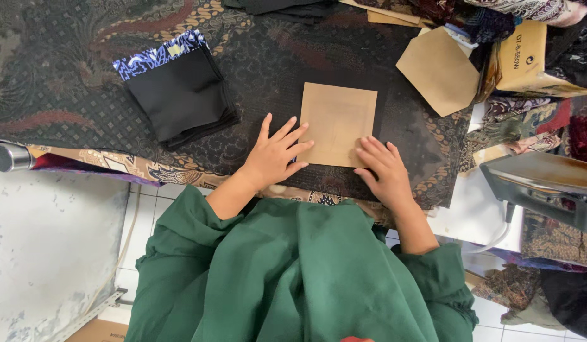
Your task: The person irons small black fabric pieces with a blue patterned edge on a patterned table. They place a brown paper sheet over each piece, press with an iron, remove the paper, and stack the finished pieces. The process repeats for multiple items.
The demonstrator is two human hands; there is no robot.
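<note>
– What are the hands doing?
– Both lie flat with fingers spread, holding nothing. The left hand (274,155) rests at the lower left corner of the brown paper square (337,124), its fingertips just over that edge. The right hand (383,171) presses at the square's lower right corner, fingertips touching the paper.
– And the square itself?
– It lies flat on the dark patterned cloth (72,82) that covers the work surface, right in front of the person in the green sleeves (179,240).
– What else is around the square?
– To its left, well apart, a folded stack of black fabric (179,95) with a blue and white printed edge. Up and to the right of the square, a second brown paper piece (440,69), pointed at one end. Farther right of the square, an iron (547,187) sits on a white board, its cord hanging below
</note>
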